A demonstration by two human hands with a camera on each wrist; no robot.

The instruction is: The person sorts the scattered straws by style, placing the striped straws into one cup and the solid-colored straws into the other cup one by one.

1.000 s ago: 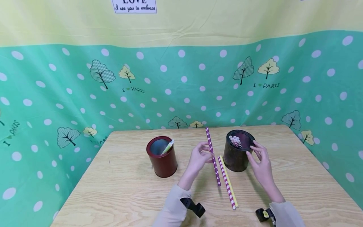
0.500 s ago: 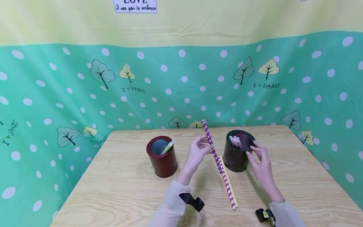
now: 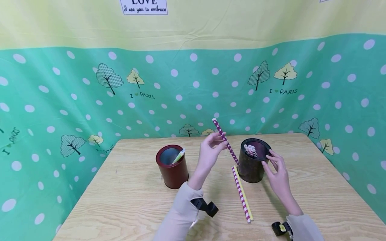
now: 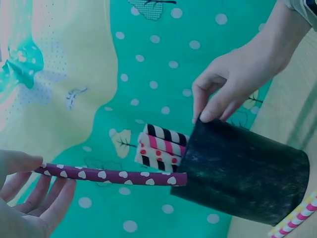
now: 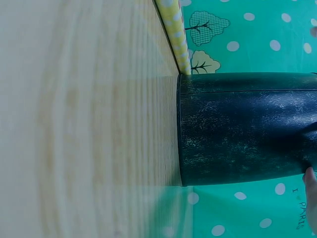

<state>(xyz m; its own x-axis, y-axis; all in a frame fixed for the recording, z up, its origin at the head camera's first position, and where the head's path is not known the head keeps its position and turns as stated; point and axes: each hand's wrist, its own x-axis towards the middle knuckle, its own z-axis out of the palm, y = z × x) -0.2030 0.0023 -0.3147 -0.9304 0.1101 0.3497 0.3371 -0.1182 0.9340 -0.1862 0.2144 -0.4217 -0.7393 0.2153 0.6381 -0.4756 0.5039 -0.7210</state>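
Note:
My left hand (image 3: 208,152) pinches a purple paper straw with white hearts (image 3: 230,150), tilted, off the table. Its lower end is close to the left side of the black can (image 3: 250,170); in the left wrist view the end overlaps the can (image 4: 242,173) near its rim, and I cannot tell whether they touch. My right hand (image 3: 278,172) grips the can's rim from the right, thumb outside. Several patterned paper straws (image 4: 158,148) stand inside this can. In the right wrist view the can (image 5: 242,129) stands upright, with a fingertip at its edge.
A pink-striped straw (image 3: 240,195) and a yellow straw (image 3: 247,204) lie side by side on the wooden table (image 3: 132,201), in front of the black can. A dark red can (image 3: 176,174) holding a light green straw (image 3: 179,156) stands at the left. A polka-dot curtain (image 3: 193,83) hangs behind.
My left hand has lifted the purple straw up and away from the table, and its lower end has swung toward the black can. The right hand and both cans have stayed put.

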